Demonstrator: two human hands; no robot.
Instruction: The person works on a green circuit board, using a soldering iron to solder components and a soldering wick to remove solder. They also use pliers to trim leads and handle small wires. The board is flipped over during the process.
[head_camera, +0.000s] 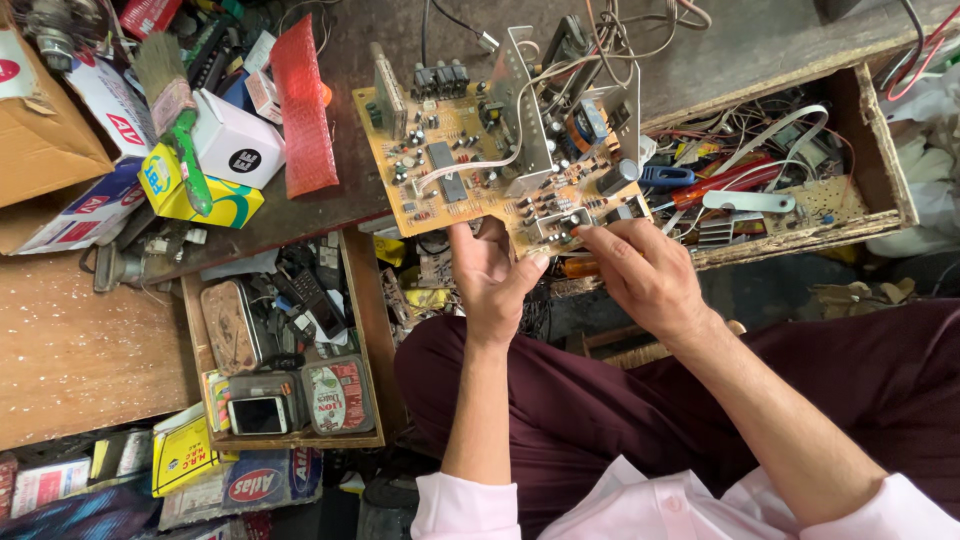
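A tan circuit board (450, 170) crowded with components, metal heat-sink brackets and white wires lies tilted over the near edge of the wooden bench. My left hand (487, 280) grips its near edge from below, thumb on top. My right hand (645, 272) pinches a small part at the board's near right corner, and an orange-handled tool (578, 267) lies under its fingers. Whether the right hand holds that tool I cannot tell.
An open drawer (880, 150) on the right holds wires, a red screwdriver and metal scraps. Another drawer (362, 300) at the left holds tins, a phone and parts. A green-handled brush (178, 110), small boxes and red bubble wrap (303, 105) lie at the back left.
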